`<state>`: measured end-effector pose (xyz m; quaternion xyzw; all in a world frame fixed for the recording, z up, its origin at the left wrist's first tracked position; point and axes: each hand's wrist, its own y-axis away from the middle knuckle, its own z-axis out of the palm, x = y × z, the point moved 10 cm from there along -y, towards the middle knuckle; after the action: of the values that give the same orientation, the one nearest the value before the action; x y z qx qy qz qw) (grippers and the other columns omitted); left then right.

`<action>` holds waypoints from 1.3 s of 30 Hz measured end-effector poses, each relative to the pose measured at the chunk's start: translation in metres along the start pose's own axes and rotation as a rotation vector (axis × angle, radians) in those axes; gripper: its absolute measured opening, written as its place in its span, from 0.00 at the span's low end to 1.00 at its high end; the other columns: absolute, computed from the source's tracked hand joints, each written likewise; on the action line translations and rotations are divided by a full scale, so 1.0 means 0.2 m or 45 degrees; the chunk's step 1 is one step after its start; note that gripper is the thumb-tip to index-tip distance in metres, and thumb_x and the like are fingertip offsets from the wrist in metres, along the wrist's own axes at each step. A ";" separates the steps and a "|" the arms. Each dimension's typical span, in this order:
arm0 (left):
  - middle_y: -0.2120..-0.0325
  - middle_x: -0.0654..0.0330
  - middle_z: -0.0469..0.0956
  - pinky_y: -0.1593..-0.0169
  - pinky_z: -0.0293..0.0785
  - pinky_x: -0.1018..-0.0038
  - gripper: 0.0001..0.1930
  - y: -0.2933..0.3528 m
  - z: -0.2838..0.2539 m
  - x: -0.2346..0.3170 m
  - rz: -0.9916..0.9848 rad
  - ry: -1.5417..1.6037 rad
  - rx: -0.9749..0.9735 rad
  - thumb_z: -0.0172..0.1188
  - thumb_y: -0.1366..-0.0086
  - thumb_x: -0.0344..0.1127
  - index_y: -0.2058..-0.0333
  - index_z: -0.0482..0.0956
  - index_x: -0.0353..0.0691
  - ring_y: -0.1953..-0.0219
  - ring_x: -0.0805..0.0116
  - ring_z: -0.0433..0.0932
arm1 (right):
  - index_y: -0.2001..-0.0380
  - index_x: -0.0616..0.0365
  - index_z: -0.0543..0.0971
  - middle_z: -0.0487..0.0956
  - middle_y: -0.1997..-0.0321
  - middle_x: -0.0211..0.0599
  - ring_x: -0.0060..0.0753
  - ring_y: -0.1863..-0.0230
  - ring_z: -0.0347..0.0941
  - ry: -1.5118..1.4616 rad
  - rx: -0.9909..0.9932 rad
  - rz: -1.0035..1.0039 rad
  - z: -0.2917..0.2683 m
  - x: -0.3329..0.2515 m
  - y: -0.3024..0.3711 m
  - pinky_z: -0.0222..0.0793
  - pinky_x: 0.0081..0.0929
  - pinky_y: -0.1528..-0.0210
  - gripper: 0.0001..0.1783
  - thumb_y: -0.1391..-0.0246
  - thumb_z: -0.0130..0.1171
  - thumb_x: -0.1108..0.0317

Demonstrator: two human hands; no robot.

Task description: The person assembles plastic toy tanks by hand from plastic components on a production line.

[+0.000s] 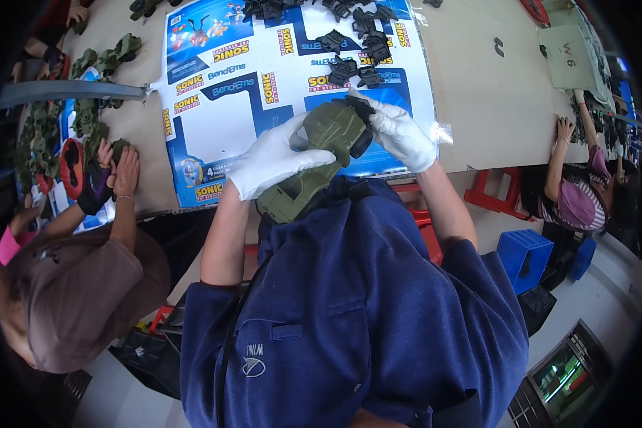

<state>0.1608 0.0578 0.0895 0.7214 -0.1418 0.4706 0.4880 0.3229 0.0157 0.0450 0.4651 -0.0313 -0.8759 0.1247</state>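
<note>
My left hand point(282, 155), in a white glove, grips an olive-green toy truck point(329, 123) over the near edge of the table. The truck is tilted, its far end pointing up and right, and a black wheel point(362, 145) shows on its right side. At that far end my right hand point(404, 137), also gloved in white, pinches a black plastic part point(360, 107) against the truck. Whether the part is fixed to the truck I cannot tell. Beyond my hands, several similar black parts point(342, 70) lie loose.
A printed blue-and-white sheet point(221, 118) covers the table point(471, 93) before me. On the left, a grey bar point(71, 90) reaches in; a co-worker's hands point(125, 171) rest near green toy bodies point(85, 118). Rightward are a red stool point(493, 192), a blue crate point(524, 258) and another worker point(578, 196).
</note>
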 end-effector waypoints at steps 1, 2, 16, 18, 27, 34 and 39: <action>0.57 0.53 0.82 0.49 0.73 0.73 0.38 0.00 0.00 0.00 -0.012 0.020 0.002 0.71 0.45 0.46 0.39 0.68 0.37 0.55 0.66 0.80 | 0.35 0.66 0.63 0.61 0.28 0.40 0.37 0.30 0.58 0.015 0.004 0.011 0.01 -0.01 0.01 0.55 0.35 0.29 0.36 0.40 0.59 0.56; 0.57 0.53 0.82 0.49 0.73 0.73 0.38 0.01 0.01 0.00 -0.013 0.022 0.005 0.71 0.45 0.46 0.39 0.68 0.37 0.55 0.66 0.80 | 0.35 0.66 0.63 0.61 0.28 0.40 0.37 0.30 0.58 0.015 0.001 0.014 0.00 0.00 0.01 0.55 0.35 0.29 0.36 0.40 0.59 0.56; 0.57 0.53 0.82 0.53 0.74 0.75 0.39 -0.03 -0.04 -0.02 -0.032 0.042 0.012 0.71 0.46 0.46 0.38 0.68 0.38 0.58 0.70 0.80 | 0.34 0.61 0.65 0.67 0.33 0.42 0.34 0.33 0.62 0.364 0.021 -0.086 0.03 -0.11 -0.07 0.57 0.34 0.31 0.34 0.41 0.61 0.61; 0.57 0.52 0.82 0.53 0.75 0.75 0.39 -0.04 -0.06 -0.03 -0.020 0.095 0.048 0.71 0.46 0.46 0.38 0.67 0.38 0.58 0.69 0.80 | 0.34 0.60 0.64 0.67 0.33 0.43 0.36 0.32 0.62 0.403 0.027 0.018 0.02 -0.13 -0.09 0.56 0.34 0.31 0.37 0.43 0.64 0.59; 0.45 0.45 0.73 0.41 0.67 0.68 0.48 -0.13 -0.14 0.02 0.471 -0.043 0.418 0.59 0.39 0.66 0.32 0.55 0.37 0.42 0.55 0.72 | 0.40 0.64 0.68 0.72 0.39 0.54 0.51 0.37 0.68 1.367 0.074 -0.383 0.25 -0.37 -0.21 0.59 0.38 0.33 0.54 0.73 0.77 0.53; 0.47 0.54 0.75 0.38 0.64 0.70 0.23 -0.09 -0.15 0.00 0.801 0.591 0.556 0.52 0.29 0.47 0.43 0.70 0.37 0.43 0.64 0.72 | 0.37 0.66 0.63 0.66 0.34 0.58 0.57 0.32 0.60 1.563 0.062 -0.510 0.46 -0.31 -0.18 0.53 0.43 0.29 0.58 0.74 0.74 0.54; 0.45 0.51 0.73 0.37 0.63 0.68 0.24 0.02 -0.17 0.20 1.006 0.375 0.653 0.49 0.29 0.46 0.42 0.69 0.34 0.42 0.60 0.71 | 0.36 0.71 0.61 0.65 0.35 0.60 0.58 0.32 0.59 1.355 0.174 -0.479 0.46 -0.35 -0.11 0.49 0.47 0.29 0.65 0.66 0.66 0.28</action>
<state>0.1604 0.0947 0.1284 0.6352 -0.2137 0.7362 0.0939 0.2805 0.0482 0.1488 0.8470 0.0626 -0.5239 -0.0651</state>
